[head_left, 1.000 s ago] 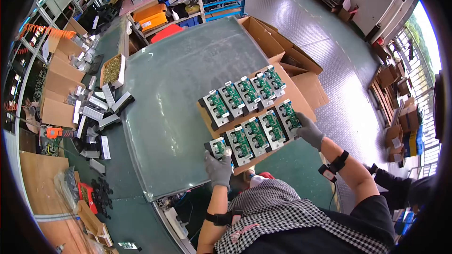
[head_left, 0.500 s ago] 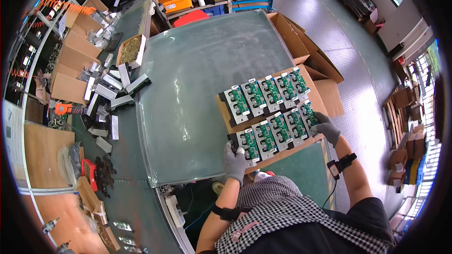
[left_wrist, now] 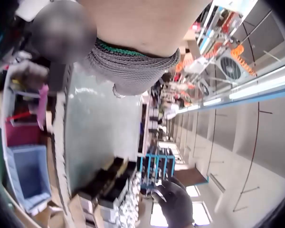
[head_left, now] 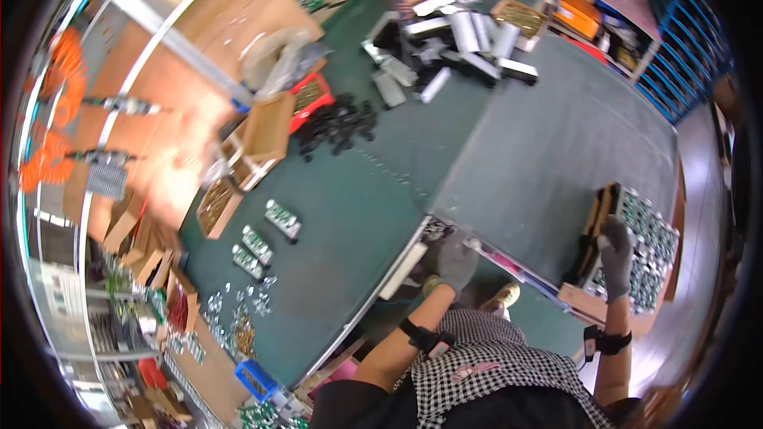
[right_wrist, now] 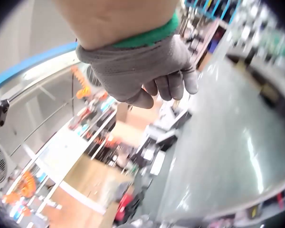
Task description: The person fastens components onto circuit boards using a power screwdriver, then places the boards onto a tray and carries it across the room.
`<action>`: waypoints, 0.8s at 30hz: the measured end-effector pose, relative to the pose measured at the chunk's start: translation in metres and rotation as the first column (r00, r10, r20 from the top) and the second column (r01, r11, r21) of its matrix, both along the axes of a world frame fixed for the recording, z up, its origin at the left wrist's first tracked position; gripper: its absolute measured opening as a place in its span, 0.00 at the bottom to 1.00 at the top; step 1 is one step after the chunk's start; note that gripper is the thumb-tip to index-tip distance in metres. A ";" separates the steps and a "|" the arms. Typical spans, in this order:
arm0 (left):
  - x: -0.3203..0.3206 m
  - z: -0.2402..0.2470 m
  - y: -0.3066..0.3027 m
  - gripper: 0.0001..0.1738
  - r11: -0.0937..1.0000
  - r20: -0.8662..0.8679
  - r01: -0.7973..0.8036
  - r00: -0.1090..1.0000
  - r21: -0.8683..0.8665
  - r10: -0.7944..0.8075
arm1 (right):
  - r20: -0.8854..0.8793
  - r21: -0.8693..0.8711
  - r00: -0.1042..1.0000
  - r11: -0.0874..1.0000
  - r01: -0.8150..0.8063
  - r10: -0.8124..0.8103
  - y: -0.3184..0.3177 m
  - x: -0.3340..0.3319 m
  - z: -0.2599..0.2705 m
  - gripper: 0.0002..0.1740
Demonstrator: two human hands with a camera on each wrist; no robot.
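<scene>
My gloved left hand hangs by the table's front edge, blurred and with nothing seen in it. In the left wrist view only the glove's cuff and back show; the fingers are hidden. My gloved right hand overlaps the near left side of a packed group of metal units with green circuit boards. Its fingers hang loosely bent, holding nothing, in the right wrist view. Cardboard shows beneath the units, at the right end of the glass-like tabletop.
A green bench stretches left, with a few separate circuit-board units, black parts, and small loose metal pieces. Silver and black housings lie heaped at the far side. A blue bin stands at the near end.
Both hands have come away from the units they held at either end. The head view has swung left toward the bench, so the units now appear far right.
</scene>
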State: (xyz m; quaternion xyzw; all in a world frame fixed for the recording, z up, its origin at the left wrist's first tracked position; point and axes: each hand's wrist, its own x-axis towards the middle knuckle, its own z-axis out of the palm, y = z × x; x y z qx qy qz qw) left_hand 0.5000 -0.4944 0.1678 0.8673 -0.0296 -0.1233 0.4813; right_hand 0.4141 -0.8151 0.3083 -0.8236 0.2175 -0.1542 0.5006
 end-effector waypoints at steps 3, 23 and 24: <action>0.018 0.027 0.149 0.23 0.837 0.151 -0.544 0.835 0.069 0.530 | -0.135 0.090 0.879 0.889 -0.448 0.457 0.142 0.079 -0.001 0.22; 0.082 0.020 0.459 0.62 0.486 -0.070 -0.764 0.507 0.425 0.859 | -0.283 0.292 0.427 0.501 -0.815 0.859 0.591 0.243 -0.126 0.25; 0.081 0.015 0.452 0.62 0.507 -0.077 -0.777 0.519 0.373 0.851 | -0.284 0.407 0.430 0.514 -0.755 0.857 0.573 0.242 -0.128 0.24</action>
